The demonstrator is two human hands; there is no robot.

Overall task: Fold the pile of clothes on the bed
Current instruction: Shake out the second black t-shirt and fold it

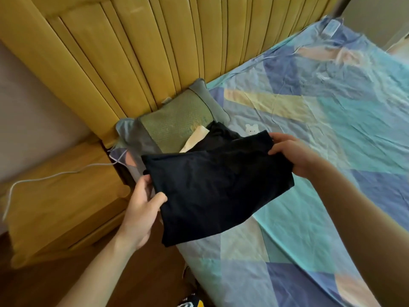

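Observation:
A folded black garment (217, 187) hangs in the air over the near left edge of the bed (332, 120). My left hand (141, 207) grips its left edge, thumb on top. My right hand (292, 151) grips its upper right corner. Behind it, a small pile lies on the bed near the pillow: a dark garment (221, 134) and a cream piece of cloth (195, 137), partly hidden by the held garment.
A green and grey pillow (174, 122) leans against the yellow padded headboard (132, 52). A yellow wooden nightstand (59, 202) with a white cable (44, 179) stands left of the bed. Dark wooden floor lies below.

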